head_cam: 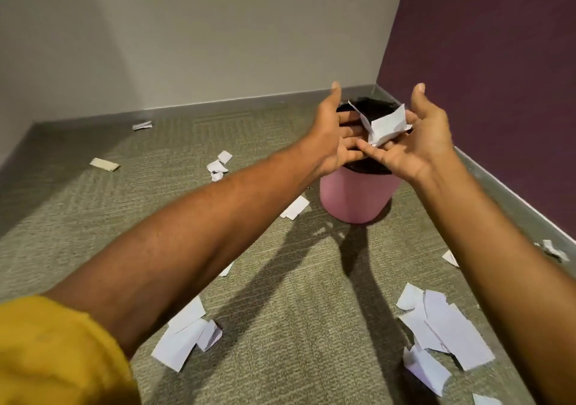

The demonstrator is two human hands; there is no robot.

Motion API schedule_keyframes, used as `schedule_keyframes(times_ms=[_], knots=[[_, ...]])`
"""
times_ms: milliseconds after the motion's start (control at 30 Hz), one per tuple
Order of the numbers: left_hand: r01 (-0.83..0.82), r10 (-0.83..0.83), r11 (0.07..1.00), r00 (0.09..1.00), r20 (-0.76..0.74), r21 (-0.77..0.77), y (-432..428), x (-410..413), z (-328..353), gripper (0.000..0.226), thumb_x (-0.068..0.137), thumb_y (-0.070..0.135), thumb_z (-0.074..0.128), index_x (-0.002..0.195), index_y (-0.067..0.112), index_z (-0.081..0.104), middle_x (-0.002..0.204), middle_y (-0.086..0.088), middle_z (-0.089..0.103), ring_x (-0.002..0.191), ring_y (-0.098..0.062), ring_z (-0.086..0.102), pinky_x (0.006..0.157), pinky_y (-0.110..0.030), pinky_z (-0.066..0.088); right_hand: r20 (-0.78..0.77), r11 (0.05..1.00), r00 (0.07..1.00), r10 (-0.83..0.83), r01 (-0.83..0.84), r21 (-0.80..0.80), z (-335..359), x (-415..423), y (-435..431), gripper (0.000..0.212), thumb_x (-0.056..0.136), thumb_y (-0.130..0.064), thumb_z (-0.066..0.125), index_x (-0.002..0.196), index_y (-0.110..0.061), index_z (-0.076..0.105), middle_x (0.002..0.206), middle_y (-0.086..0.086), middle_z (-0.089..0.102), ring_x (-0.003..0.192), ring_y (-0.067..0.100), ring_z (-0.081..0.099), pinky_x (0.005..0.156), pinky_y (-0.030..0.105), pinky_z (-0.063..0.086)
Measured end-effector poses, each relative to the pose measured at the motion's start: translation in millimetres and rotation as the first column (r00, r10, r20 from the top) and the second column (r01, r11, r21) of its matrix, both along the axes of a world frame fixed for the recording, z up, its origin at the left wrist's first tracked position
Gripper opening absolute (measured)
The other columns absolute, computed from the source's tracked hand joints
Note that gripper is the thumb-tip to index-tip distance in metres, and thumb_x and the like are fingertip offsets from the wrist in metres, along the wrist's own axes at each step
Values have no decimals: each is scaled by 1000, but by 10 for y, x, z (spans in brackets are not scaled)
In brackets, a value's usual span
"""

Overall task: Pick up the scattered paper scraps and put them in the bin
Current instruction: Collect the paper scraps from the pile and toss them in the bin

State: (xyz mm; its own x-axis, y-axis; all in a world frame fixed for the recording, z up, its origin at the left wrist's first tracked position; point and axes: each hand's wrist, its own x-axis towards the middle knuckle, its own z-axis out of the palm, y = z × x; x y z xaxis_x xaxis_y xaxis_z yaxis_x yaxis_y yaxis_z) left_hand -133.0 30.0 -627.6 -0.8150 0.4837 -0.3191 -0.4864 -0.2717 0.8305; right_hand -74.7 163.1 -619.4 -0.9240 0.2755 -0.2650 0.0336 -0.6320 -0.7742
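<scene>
A pink bin (pixel 355 199) with a black liner stands on the carpet near the room's corner. Both my hands hover over its mouth, thumbs up and fingers spread. My left hand (pixel 335 136) is straight-fingered and holds nothing. Across the straight fingers of my right hand (pixel 420 136) lies a white scrap (pixel 388 124), tilted over the bin opening. A second scrap (pixel 358 113) hangs between the hands above the liner. White paper scraps lie scattered on the carpet: a pile at bottom right (pixel 442 330), another at bottom left (pixel 184 339), one beside the bin (pixel 294 208).
More scraps lie farther off: a small cluster (pixel 218 166), one near the back wall (pixel 141 125), a tan piece (pixel 104 164), and some along the right skirting (pixel 551 249). A grey wall is behind the bin, a purple wall to the right.
</scene>
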Motion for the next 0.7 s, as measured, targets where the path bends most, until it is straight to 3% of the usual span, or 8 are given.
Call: schedule_keyframes(times_ms=[100, 167, 233, 367, 500, 533, 600, 700], knots=[[20, -22, 998, 999, 38, 57, 128, -93, -42, 110, 93, 90, 33, 161, 4, 41, 168, -33, 30, 155, -51, 34, 119, -69, 39, 15, 996, 998, -58, 59, -67, 19, -48, 101, 85, 98, -62, 66, 162, -18, 33, 163, 26, 34, 122, 48, 66, 98, 68, 56], [15, -18, 997, 999, 41, 71, 178, -143, -107, 112, 91, 92, 33, 161, 4, 40, 169, -32, 28, 156, -51, 32, 120, -69, 38, 47, 992, 993, -106, 109, -71, -31, -81, 156, 89, 98, -60, 66, 164, -13, 28, 168, 28, 26, 143, 51, 47, 107, 69, 48], [17, -19, 998, 999, 36, 65, 186, -184, -171, 112, 91, 92, 35, 161, 4, 41, 169, -30, 30, 156, -49, 32, 120, -68, 39, 61, 989, 991, -118, 123, -85, -95, -112, 207, 94, 96, -59, 69, 165, -11, 26, 169, 29, 24, 151, 51, 37, 115, 70, 41], [20, -20, 999, 1000, -2, 30, 87, -237, -261, 106, 94, 89, 36, 156, 4, 46, 160, -28, 45, 146, -48, 48, 116, -65, 46, 50, 990, 994, -101, 105, -97, -175, -157, 262, 87, 97, -58, 70, 160, -9, 36, 166, 29, 30, 149, 49, 41, 118, 68, 39], [2, -3, 1000, 999, -48, -15, -160, -265, -336, 98, 96, 86, 35, 144, 4, 58, 136, -25, 68, 119, -43, 72, 103, -62, 57, 31, 987, 990, -141, 143, -70, -256, -182, 291, 100, 93, -55, 76, 167, -14, 22, 171, 30, 13, 160, 50, 16, 117, 69, 41], [4, -6, 999, 998, -56, -33, -247, -268, -360, 96, 97, 86, 34, 141, 4, 61, 131, -25, 71, 115, -42, 75, 101, -62, 59, 26, 989, 992, -127, 129, -68, -293, -183, 295, 98, 93, -53, 77, 166, -12, 26, 170, 31, 18, 159, 50, 22, 115, 67, 45], [8, -15, 996, 997, -73, -93, -446, -274, -437, 94, 98, 85, 33, 136, 5, 65, 126, -23, 75, 110, -40, 77, 100, -60, 60, 8, 995, 997, -79, 79, -67, -364, -154, 271, 82, 95, -47, 77, 155, -5, 43, 158, 31, 42, 144, 49, 49, 106, 60, 56], [1, -18, 977, 997, -79, -212, -793, -224, -625, 89, 100, 82, 33, 132, 6, 65, 123, -21, 76, 107, -38, 78, 100, -57, 61, 1, 999, 1000, 7, -7, -32, -495, -31, 107, 53, 97, -43, 75, 133, -4, 64, 134, 19, 70, 114, 34, 76, 96, 47, 63]])
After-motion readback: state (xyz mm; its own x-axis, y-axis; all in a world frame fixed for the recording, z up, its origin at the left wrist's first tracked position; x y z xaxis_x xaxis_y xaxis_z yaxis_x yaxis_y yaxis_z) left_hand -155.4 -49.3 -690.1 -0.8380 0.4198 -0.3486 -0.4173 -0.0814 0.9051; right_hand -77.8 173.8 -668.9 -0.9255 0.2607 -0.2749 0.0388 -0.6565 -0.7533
